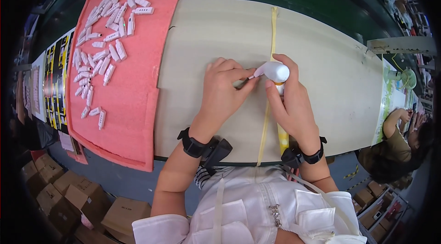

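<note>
A: We're over the bench (220, 32) now; our right hand (291, 106) has its grip wrapped round a small white squeeze bottle (274, 71), thumb and fingers clenched on its body, nozzle tipped left toward the other hand.

B: And our left hand (220, 92)? Its fingers are pinched together right at the nozzle tip; the grip looks closed on something small, though we can't tell what, it's hidden under the fingertips.

A: Agreed; the two hands meet just beside the yellow strip (274, 28) running down the bench, probably so the bottle's tip lands exactly on the pinched piece.

B: Off to our left lies the pink foam mat (138, 87), scattered with small white plastic parts (103, 42); soft footing for them, we'd judge, and within easy reach.

A: Cardboard boxes (82, 198) sit on the floor below; another person (404, 138) works at the right edge.
</note>
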Demonstrator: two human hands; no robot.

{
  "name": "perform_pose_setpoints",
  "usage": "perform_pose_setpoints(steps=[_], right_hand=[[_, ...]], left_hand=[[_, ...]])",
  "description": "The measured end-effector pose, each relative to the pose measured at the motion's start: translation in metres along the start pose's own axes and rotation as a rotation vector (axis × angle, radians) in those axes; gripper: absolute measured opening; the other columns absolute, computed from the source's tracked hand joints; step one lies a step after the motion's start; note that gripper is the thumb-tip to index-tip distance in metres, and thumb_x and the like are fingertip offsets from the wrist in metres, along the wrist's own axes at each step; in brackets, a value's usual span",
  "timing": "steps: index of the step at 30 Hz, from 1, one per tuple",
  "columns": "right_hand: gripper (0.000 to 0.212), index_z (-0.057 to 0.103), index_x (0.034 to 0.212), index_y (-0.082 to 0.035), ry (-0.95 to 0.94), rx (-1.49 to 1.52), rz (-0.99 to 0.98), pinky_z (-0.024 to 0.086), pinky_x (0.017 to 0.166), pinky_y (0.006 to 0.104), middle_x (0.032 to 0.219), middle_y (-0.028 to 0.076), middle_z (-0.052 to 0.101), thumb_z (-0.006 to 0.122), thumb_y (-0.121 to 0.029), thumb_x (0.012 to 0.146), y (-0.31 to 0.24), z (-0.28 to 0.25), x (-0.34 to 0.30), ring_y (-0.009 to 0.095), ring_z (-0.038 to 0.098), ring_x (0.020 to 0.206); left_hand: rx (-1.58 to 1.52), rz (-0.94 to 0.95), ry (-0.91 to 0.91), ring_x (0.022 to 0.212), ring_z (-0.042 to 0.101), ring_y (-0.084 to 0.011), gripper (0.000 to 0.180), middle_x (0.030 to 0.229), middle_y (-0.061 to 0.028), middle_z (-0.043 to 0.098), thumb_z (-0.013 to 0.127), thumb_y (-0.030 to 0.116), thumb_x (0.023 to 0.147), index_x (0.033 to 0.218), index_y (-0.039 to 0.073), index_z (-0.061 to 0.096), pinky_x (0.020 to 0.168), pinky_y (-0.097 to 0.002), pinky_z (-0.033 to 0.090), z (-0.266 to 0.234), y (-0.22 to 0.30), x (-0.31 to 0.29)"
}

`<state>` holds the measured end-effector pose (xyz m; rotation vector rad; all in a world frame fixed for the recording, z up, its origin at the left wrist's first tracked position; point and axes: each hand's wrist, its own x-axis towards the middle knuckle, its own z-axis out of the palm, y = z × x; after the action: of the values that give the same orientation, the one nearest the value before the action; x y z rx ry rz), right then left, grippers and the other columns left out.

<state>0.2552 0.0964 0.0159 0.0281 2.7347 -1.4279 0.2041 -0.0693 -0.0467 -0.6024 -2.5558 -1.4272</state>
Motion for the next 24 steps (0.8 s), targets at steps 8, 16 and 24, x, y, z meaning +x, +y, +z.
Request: perform_pose_setpoints(steps=[8,16,24], right_hand=[[0.041,0.038,0.139,-0.001,0.233,-0.050,-0.176,0.054,0.068,0.0425,0.088,0.024,0.068,0.053,-0.012,0.103,-0.005,0.009,-0.002,0.043,0.070,0.077],[0.045,0.038,0.139,-0.002,0.146,0.088,0.083,0.053,0.061,0.0370,0.099,0.017,0.068,0.060,-0.013,0.101,0.015,0.011,0.006,0.029,0.071,0.075],[0.057,0.038,0.143,-0.005,0.231,0.568,0.238,0.048,0.055,0.0217,0.104,0.006,0.062,0.070,-0.017,0.098,0.022,0.002,0.007,0.007,0.060,0.069]], left_hand=[[-0.013,0.011,-0.034,0.077,0.059,-0.0217,0.011,0.074,-0.0009,0.062,0.082,0.014,0.075,0.086,0.011,0.080,0.075,-0.0374,0.040,0.003,-0.001,0.001],[0.038,0.066,-0.042,0.076,0.061,-0.0195,0.023,0.081,-0.0029,0.067,0.083,0.007,0.076,0.099,0.009,0.081,0.070,-0.0349,0.043,0.000,-0.001,0.001],[-0.614,-0.152,-0.067,0.088,0.071,-0.0146,0.023,0.101,-0.0094,0.072,0.077,-0.002,0.086,0.109,0.002,0.077,0.074,-0.0247,0.058,0.003,0.014,0.001]])
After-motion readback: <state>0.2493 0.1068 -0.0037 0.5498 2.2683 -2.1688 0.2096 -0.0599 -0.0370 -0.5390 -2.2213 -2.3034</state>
